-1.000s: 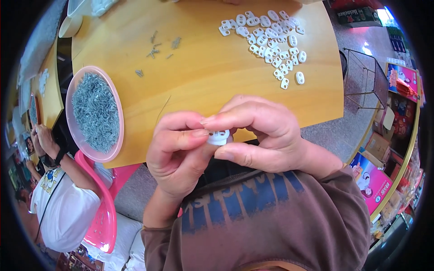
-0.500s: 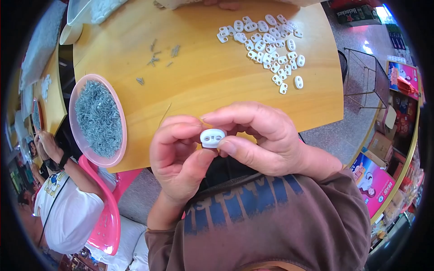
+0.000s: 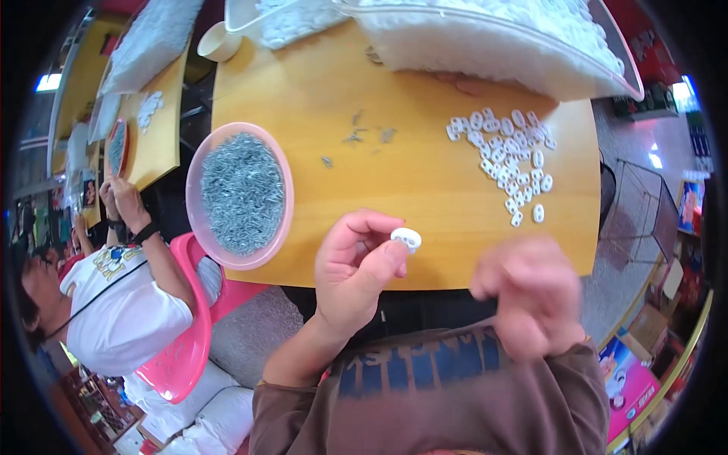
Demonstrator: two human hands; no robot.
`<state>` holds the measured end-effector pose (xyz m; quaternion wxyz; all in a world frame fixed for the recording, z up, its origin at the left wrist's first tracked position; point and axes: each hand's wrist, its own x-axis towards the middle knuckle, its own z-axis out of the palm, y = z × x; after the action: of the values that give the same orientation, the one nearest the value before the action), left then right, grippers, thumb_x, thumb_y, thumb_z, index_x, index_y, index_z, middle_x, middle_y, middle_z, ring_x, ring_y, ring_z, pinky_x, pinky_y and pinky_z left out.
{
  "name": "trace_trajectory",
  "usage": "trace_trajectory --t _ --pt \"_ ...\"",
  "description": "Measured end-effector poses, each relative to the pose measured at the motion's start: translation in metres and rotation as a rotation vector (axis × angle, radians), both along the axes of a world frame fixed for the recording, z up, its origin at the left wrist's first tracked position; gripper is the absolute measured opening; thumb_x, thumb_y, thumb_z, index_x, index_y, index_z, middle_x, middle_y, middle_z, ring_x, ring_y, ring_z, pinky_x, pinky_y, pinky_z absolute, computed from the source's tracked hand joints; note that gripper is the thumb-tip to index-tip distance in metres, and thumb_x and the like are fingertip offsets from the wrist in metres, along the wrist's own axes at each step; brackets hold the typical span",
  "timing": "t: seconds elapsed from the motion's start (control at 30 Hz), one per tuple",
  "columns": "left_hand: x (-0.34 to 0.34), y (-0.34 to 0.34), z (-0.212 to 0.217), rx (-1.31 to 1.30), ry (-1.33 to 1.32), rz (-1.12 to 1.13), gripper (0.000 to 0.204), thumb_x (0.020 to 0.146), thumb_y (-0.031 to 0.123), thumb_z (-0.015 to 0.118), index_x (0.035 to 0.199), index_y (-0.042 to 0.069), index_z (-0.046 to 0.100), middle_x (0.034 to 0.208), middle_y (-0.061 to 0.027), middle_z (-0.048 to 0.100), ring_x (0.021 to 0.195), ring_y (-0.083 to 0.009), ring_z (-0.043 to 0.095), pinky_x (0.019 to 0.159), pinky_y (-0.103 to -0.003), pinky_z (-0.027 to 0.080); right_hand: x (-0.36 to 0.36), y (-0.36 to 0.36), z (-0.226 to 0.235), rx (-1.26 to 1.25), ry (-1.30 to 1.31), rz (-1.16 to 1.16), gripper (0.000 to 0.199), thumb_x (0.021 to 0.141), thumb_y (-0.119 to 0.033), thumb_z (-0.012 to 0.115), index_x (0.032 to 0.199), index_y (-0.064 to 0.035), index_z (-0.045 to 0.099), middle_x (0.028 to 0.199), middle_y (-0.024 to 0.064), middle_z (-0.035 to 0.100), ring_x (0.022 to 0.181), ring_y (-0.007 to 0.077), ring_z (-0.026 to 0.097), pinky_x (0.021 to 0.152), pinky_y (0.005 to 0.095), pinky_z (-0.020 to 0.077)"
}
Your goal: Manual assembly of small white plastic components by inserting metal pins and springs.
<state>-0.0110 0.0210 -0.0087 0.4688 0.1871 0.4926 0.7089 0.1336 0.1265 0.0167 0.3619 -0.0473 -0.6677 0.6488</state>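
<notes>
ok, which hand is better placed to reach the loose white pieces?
Right, probably: the right hand is nearer the loose white pieces, though blur hides whether it's empty. The left hand grips a white oval piece.

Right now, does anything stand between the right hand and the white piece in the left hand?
Nothing visible does. The white piece sticks out from the pinch of the left hand, and only the wooden table shows between it and the blurred right hand.
</notes>
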Motion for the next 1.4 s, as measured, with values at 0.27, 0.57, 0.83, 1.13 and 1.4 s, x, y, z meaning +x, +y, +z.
trace_trajectory --t 0.27,0.57,0.83,1.13,1.4 --pt "-0.006 0.008 0.0 0.006 -0.074 0.099 0.017 0.08 0.003 0.054 0.096 -0.001 0.05 0.082 -0.0043 0.056 0.062 -0.0056 0.048 0.057 -0.018 0.041 -0.006 -0.04 0.07 -0.217 0.709 -0.288 0.017 0.078 -0.02 0.059 0.094 -0.0242 0.059 0.094 -0.0131 0.057 0.074 0.007 0.05 0.076 0.0332 0.0327" --pt "-0.021 0.02 0.016 -0.036 0.059 0.155 0.014 0.079 0.003 0.054 0.092 -0.001 0.05 0.079 -0.0043 0.055 0.06 -0.0057 0.047 0.055 -0.018 0.039 0.0 -0.052 0.07 -0.188 0.699 -0.553 0.01 0.081 -0.022 0.052 0.088 -0.0227 0.06 0.076 -0.012 0.054 0.069 0.0064 0.048 0.075 0.0308 0.0331" --pt "-0.165 0.123 0.062 0.198 0.232 0.207 0.015 0.079 0.008 0.056 0.089 -0.002 0.05 0.078 -0.0034 0.052 0.067 -0.0123 0.054 0.062 -0.023 0.042 0.0 -0.058 0.074 -0.089 0.723 -0.694 0.017 0.085 -0.022 0.047 0.084 -0.0118 0.06 0.068 0.0014 0.054 0.065 0.0104 0.049 0.072 0.0318 0.0359" --pt "-0.08 0.089 0.039 -0.107 0.546 -0.048 0.019 0.083 0.007 0.05 0.098 -0.003 0.053 0.09 -0.006 0.056 0.072 -0.0108 0.054 0.068 -0.021 0.041 0.071 0.01 -0.027 0.185 -0.075 -0.46 0.027 0.085 -0.016 0.047 0.107 0.0 0.047 0.081 0.0076 0.054 0.074 0.0163 0.052 0.072 0.0316 0.0416" --pt "0.002 0.073 0.001 -0.112 0.94 -0.412 0.012 0.079 0.0 0.05 0.089 -0.003 0.056 0.086 -0.0065 0.055 0.065 -0.0092 0.051 0.063 -0.02 0.04 0.063 0.026 -0.06 -0.366 -0.2 -0.703 0.019 0.085 -0.004 0.046 0.101 0.0038 0.05 0.082 0.0049 0.054 0.077 0.0091 0.05 0.072 0.0208 0.0396"
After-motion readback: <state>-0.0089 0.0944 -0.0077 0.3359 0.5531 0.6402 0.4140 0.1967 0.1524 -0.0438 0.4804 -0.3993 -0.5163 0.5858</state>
